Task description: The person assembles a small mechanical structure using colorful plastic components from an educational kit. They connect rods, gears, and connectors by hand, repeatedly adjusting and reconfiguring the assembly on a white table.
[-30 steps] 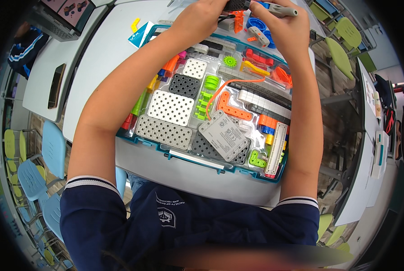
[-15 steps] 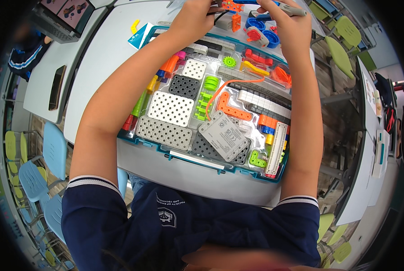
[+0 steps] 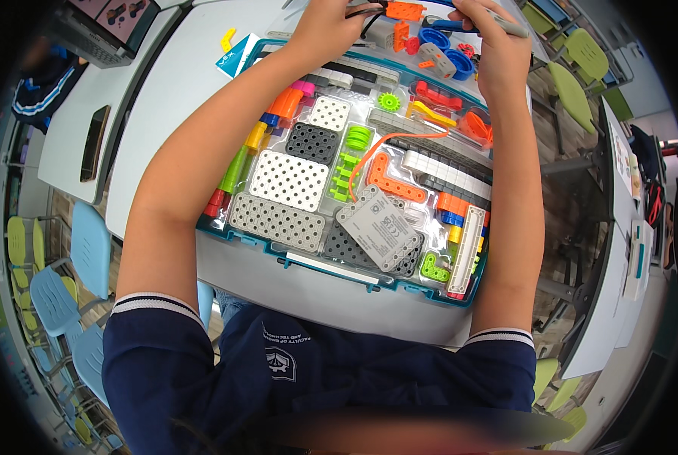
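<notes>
At the top edge, my left hand (image 3: 325,32) is closed on a thin black cable (image 3: 366,10); its fingertips are partly cut off. My right hand (image 3: 502,53) is closed around a slim grey-and-blue pen-shaped thing (image 3: 510,26). Between the hands lies an orange block (image 3: 405,10), with a smaller orange piece (image 3: 401,35) nearer me. Close to my right hand are blue wheels (image 3: 460,65) and a grey block (image 3: 436,61) with orange on it. Below my forearms sits a teal-rimmed kit tray (image 3: 331,267) of plastic building parts.
In the tray are a white perforated plate (image 3: 288,180), a grey battery-like box (image 3: 380,227) and an orange angle beam (image 3: 392,182). To the left are a teal-and-white card (image 3: 236,56), a phone (image 3: 94,145) and a laptop (image 3: 100,45). Chairs (image 3: 90,243) stand beyond the table.
The orange block between my hands has shifted slightly right and down. The grey block by the wheels has turned. Both hands keep their holds and have moved slightly.
</notes>
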Demonstrator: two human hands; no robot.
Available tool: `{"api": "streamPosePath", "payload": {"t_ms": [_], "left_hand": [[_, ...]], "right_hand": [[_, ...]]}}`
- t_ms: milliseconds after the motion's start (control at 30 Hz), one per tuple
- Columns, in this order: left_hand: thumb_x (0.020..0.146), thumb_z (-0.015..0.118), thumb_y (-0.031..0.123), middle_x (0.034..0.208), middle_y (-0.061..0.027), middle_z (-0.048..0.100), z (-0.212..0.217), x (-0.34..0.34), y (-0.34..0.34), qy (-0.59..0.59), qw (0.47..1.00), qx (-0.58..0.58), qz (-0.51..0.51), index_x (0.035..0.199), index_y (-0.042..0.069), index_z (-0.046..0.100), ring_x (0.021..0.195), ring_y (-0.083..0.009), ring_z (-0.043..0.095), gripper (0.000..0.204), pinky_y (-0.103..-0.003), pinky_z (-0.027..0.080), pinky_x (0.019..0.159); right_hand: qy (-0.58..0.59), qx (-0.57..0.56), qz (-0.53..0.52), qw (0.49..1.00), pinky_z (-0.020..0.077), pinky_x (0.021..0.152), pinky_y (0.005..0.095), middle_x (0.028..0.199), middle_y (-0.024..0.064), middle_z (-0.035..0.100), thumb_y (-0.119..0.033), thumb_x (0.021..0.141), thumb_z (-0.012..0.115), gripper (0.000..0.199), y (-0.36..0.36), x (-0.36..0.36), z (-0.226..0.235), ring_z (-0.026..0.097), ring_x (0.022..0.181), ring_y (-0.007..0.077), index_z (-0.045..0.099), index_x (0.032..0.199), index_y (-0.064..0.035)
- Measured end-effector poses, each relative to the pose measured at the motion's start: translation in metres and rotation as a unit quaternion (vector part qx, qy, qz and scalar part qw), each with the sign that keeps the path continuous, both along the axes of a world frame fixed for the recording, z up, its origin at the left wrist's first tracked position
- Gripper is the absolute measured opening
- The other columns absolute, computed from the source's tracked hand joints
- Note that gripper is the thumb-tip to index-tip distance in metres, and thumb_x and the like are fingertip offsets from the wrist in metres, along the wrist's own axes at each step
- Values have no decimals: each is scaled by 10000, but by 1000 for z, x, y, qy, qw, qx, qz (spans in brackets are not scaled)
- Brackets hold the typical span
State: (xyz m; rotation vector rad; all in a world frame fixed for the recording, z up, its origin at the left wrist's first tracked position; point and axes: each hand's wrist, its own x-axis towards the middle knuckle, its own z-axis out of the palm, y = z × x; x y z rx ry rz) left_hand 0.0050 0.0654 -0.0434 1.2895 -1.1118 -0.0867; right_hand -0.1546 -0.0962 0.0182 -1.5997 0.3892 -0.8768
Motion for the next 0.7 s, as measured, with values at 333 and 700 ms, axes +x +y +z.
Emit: {"api": "streamPosePath", "payload": {"t_ms": [333, 700], "left_hand": [[994, 588, -27, 1156, -130, 680, -1, 12, -4, 198, 975, -2, -99, 1416, -58, 456, 1114, -210, 676, 443, -335, 569, 984], [950, 641, -81, 1210, -115, 661, 4, -2, -3, 133, 988, -4, -84, 1453, 5, 492, 1126, -193, 668, 532, -320, 572, 976]], "right_hand": [[-39, -44, 58, 997, 423, 565, 229, 766, 36, 674, -135, 819, 732, 139, -4, -3, -3, 594, 676, 80, 737, 895, -20], [-52, -526, -62, 847, 444, 797, 391, 874, 86, 637, -120, 862, 768, 121, 11, 1, -1, 585, 876, 249, 767, 966, -58]]}}
